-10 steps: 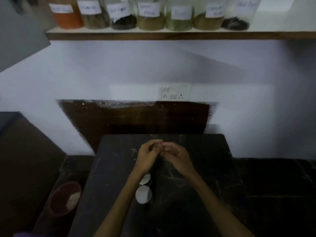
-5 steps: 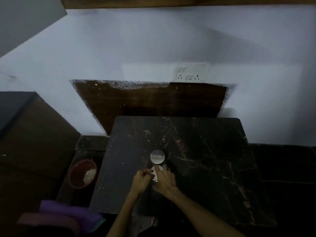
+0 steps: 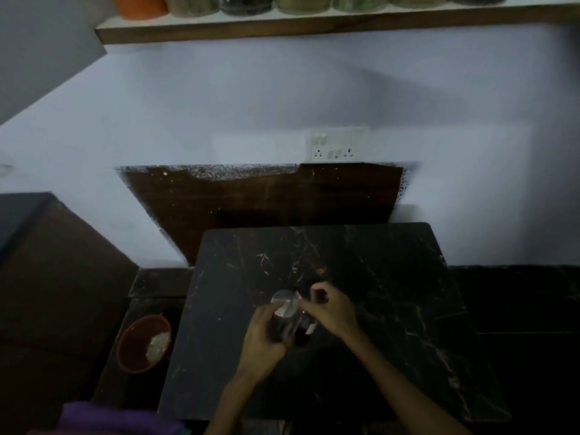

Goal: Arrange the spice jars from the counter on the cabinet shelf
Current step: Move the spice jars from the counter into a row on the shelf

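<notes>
A clear glass spice jar (image 3: 290,324) with a silver lid (image 3: 283,303) and dark contents stands on the black marble counter (image 3: 392,293), near its middle. My left hand (image 3: 265,337) wraps the jar's left side and my right hand (image 3: 331,310) grips it from the right, fingers at the lid. A white label (image 3: 312,328) shows below my right hand. High on the wall, the wooden cabinet shelf (image 3: 314,25) carries a row of several filled jars (image 3: 301,0), cut off by the frame's top.
A red bowl (image 3: 144,343) with some white stuff sits on the lower ledge left of the counter. A purple cloth (image 3: 119,419) lies at the bottom left. A wall socket (image 3: 337,146) sits above a dark wooden backboard (image 3: 251,199).
The view dipped toward the counter and has tilted back up, so the shelf's jars show again. My hands came back from the counter's middle and closed around the jar.
</notes>
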